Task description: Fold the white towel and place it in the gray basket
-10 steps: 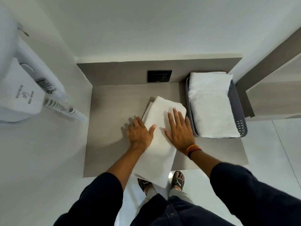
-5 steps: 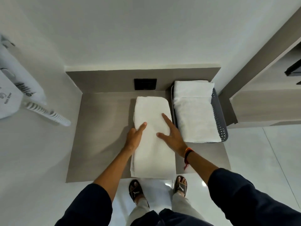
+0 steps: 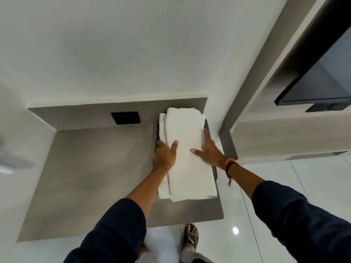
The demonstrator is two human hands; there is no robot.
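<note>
Both hands clasp the folded white towel (image 3: 187, 154) from its two long sides: the left hand (image 3: 164, 157) lies along the left edge with its thumb spread across the top of the cloth and its fingers down the side, and the right hand (image 3: 209, 151) is pressed flat against the right edge, thumb pointing inward over the cloth, fingers stretched toward the back wall. The towel lies between the two palms, a long, narrow, thick rectangle with soft rounded folds and a matte, slightly nubby weave. It sits over the gray basket (image 3: 206, 124), at the back right corner of the shelf (image 3: 91, 168), on top of another white towel (image 3: 163, 188) whose layered edges show along the left (how deep it has sunk into the basket cannot be told). Only slivers of the basket's perforated plastic walls show on either side. The shelf is a smooth gray-brown slab with a faint wood grain. A red and orange thread band (image 3: 229, 165) circles the right wrist, and dark sleeves cover both forearms.
</note>
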